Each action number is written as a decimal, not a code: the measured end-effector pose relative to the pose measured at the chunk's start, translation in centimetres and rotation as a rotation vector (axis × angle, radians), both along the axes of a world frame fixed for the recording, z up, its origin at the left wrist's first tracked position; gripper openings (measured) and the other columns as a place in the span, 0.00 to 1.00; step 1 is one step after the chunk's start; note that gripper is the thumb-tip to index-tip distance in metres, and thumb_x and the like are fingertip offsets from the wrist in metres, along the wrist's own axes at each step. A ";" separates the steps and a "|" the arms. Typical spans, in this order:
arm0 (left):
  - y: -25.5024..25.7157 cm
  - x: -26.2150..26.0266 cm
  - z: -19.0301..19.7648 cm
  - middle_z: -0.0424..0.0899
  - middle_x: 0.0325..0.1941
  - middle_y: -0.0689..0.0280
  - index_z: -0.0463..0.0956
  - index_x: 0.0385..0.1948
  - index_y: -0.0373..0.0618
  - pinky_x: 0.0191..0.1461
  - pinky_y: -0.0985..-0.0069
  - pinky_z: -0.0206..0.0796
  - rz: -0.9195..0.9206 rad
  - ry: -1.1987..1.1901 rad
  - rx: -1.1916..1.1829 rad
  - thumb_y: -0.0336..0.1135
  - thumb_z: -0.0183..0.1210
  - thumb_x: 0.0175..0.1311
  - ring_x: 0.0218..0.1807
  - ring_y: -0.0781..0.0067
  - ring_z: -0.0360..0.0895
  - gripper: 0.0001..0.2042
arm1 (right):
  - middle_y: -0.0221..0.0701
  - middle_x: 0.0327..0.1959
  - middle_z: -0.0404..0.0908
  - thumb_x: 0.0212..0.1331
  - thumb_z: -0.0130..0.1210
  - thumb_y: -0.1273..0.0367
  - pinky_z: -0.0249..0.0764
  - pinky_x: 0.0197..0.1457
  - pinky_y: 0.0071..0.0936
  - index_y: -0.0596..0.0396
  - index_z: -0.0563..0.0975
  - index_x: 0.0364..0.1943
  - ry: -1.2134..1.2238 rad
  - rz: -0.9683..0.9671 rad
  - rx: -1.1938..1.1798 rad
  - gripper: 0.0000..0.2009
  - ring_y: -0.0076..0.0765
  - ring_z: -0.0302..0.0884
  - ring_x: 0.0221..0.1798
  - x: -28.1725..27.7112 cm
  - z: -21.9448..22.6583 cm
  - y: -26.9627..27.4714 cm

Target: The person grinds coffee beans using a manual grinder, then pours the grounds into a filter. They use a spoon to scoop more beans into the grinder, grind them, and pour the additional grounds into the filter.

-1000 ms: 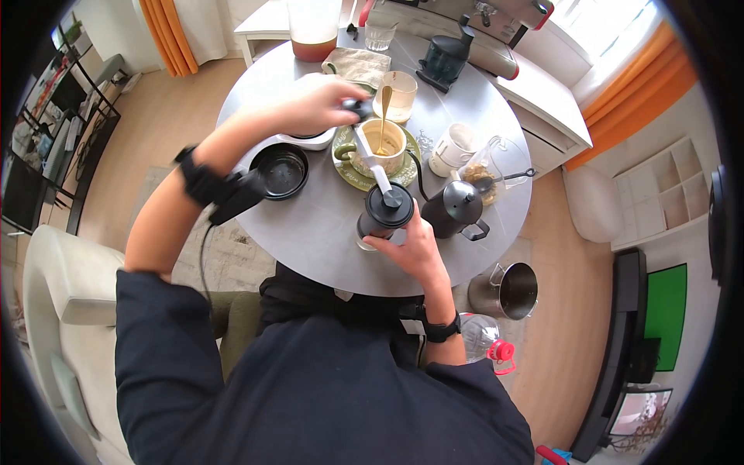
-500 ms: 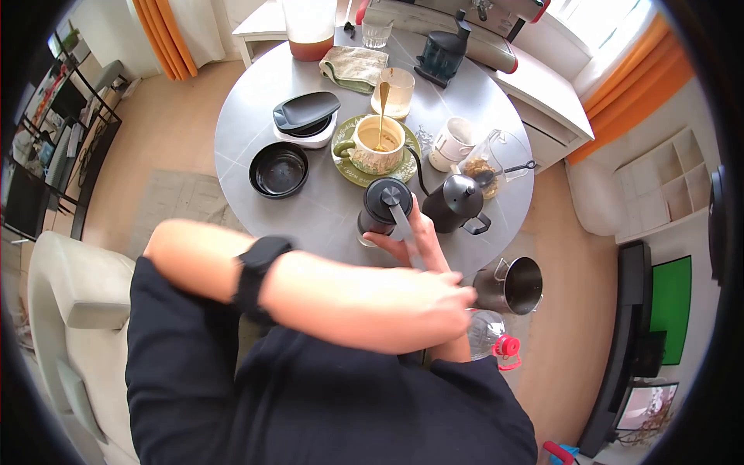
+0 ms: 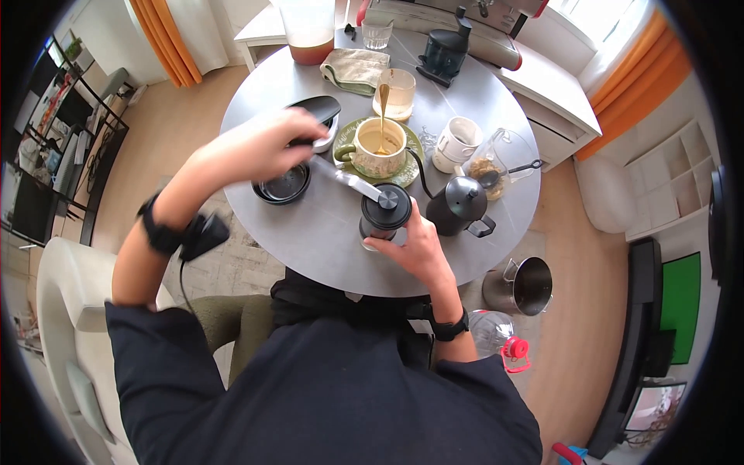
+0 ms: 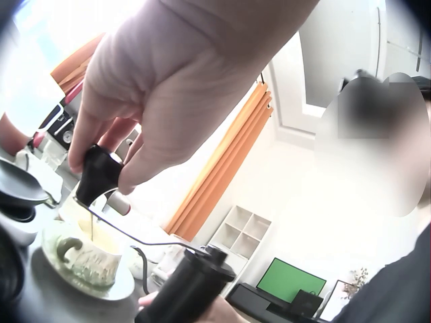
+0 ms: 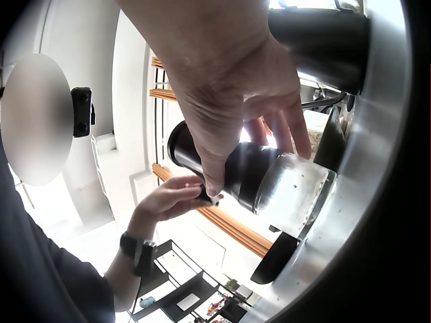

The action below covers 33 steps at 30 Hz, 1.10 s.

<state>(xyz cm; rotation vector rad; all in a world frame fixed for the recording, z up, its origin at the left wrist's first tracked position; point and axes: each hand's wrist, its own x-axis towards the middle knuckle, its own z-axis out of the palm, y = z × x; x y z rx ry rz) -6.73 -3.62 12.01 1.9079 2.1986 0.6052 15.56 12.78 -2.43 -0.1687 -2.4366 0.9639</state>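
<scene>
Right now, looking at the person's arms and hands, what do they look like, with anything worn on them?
Loose, dark sleeves end near both elbows. The left wrist wears a black band with a boxy dark device and a thin dark cable running from it. The right wrist wears a black strap. The fingers show no gloves.

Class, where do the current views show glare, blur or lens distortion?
Head view: left hand blurred, grinder sharper, window overexposed, scene bowed inside dark borders. Left wrist view: upper left washed out, person's head blurred over. Right wrist view: table bent into an arc, bright glare between the fingers.
</scene>
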 end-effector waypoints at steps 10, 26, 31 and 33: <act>17.3 8.4 -2.7 0.82 0.45 0.51 0.75 0.52 0.42 0.52 0.62 0.71 -0.251 -0.093 -0.062 0.25 0.54 0.57 0.50 0.55 0.79 0.18 | 0.39 0.35 0.82 0.41 0.74 0.65 0.77 0.38 0.32 0.62 0.67 0.49 -0.029 -0.041 -0.062 0.32 0.41 0.83 0.35 0.1 -0.9 -0.2; -5.2 7.6 3.9 0.83 0.49 0.62 0.77 0.49 0.45 0.41 0.72 0.77 -0.314 -0.344 -0.411 0.30 0.66 0.52 0.42 0.60 0.82 0.19 | 0.37 0.33 0.83 0.42 0.73 0.66 0.78 0.38 0.30 0.60 0.66 0.52 0.001 0.013 -0.066 0.34 0.37 0.84 0.34 -0.2 0.2 -0.2; -4.2 1.7 3.7 0.85 0.37 0.64 0.80 0.43 0.41 0.30 0.80 0.75 -0.063 -0.220 -0.352 0.29 0.71 0.47 0.36 0.77 0.82 0.18 | 0.37 0.33 0.83 0.42 0.74 0.66 0.79 0.39 0.29 0.60 0.66 0.52 -0.024 0.003 -0.052 0.34 0.36 0.84 0.35 -0.1 0.0 -0.1; -1.8 0.2 4.2 0.84 0.33 0.62 0.80 0.42 0.38 0.27 0.81 0.73 0.175 -0.409 -0.393 0.30 0.70 0.49 0.30 0.79 0.80 0.16 | 0.37 0.33 0.83 0.42 0.74 0.65 0.79 0.39 0.29 0.60 0.66 0.52 -0.023 -0.005 -0.048 0.34 0.36 0.84 0.35 0.0 0.0 -0.1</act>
